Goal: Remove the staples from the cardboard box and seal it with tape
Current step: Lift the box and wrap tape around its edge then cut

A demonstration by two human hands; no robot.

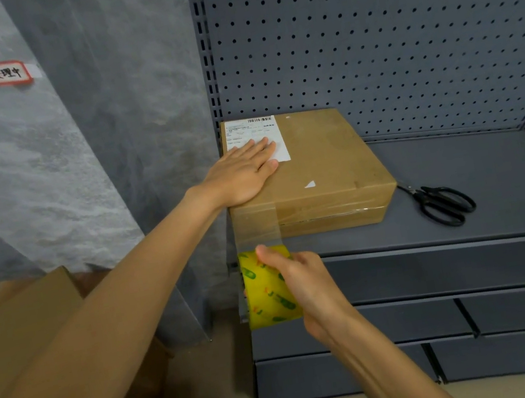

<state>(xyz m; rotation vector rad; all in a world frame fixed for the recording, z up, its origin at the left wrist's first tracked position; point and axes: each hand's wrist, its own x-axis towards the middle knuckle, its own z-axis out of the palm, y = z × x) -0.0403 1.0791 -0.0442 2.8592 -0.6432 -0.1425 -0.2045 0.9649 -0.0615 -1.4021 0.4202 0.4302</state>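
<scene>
Right-hand grip: our right hand point(303, 282) is curled round the yellow tape roll point(267, 288) at lower centre of the frame, thumb on top and fingers wrapped over its side, holding it below the shelf edge.
Left-hand grip: our left hand point(243, 174) lies flat with straight fingers on top of the cardboard box point(318, 168), grasping nothing, just pressing down; the fingertips overlap the white shipping label point(273, 138).
Box position: it sits at centre frame on the grey shelf point(496, 194), at the left end, with its back against the pegboard panel point(400, 36).
Tape strip: a clear band point(257, 231) runs from the roll up the near face of the box and seems to continue over the top.
Staples: we cannot make any out from this view.
Risk, slack: if we let the roll rise, the strip may sag and stick to itself or wrinkle on the front face.
Risk, box shift: a hard downward pull could drag the box toward the shelf edge, unless our left palm keeps pressing.
Risk, skew: pulling off-line would probably lay the band crooked.
Risk, cutting: the black scissors point(442, 203) lie to the right of the box, near its corner; both hands are busy, so freeing one may loosen the tension.
</scene>
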